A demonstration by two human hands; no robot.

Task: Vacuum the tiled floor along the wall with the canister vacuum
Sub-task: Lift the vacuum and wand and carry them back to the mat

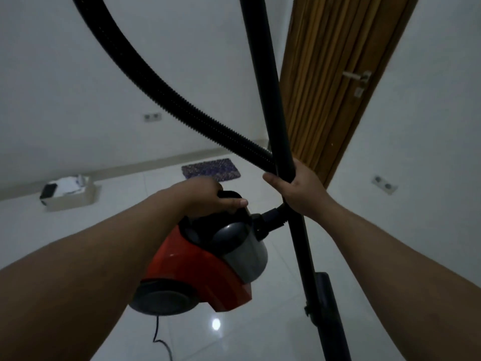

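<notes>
Cardboard box point(70, 195): by the far wall. Left hand point(208, 198): grip curled round the carry handle of the red canister vacuum point(205, 267), apparently lifted over the tiled floor point(117, 225). Hose point(166, 82): looping overhead. Right hand point(303, 190): grip wrapped round the wand point(270, 100). Floor head point(330, 308): low right. Risk: the trailing cord point(158, 334) could snag; the swinging hose could knock the door point(333, 87).

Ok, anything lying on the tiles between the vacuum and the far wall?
Mostly bare tile. A patterned purple mat lies by the skirting ahead; an open cardboard box sits further left.
</notes>
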